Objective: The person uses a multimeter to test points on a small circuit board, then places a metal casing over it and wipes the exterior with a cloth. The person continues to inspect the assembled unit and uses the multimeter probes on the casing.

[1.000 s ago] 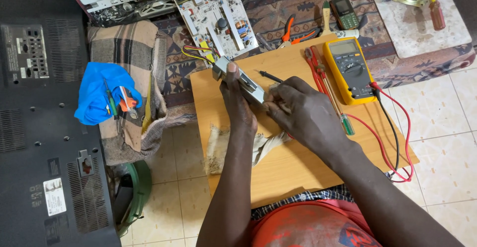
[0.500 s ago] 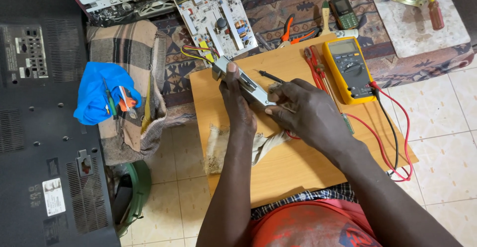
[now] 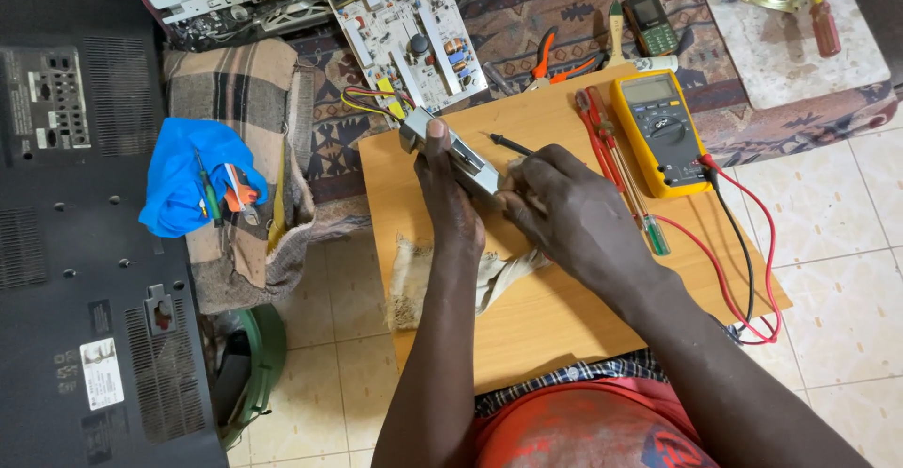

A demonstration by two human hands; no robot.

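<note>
A wooden board (image 3: 564,317) carries a yellow multimeter (image 3: 658,134) and a frayed cloth (image 3: 411,280).

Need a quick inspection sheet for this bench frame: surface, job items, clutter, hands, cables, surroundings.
Surface: light wooden board, a frayed beige rag on it.
Job's things: small grey metal-cased part held over the board; thin black probe beside it.
Clutter: yellow multimeter, red-handled screwdrivers, orange-handled pliers, white circuit board.
Grippers: left hand grips the part; right hand fingers meet its lower end.
Cables: red and black test leads loop off the board's right edge.
Surroundings: black television back panel, blue cloth holding tools, tiled floor.
</note>
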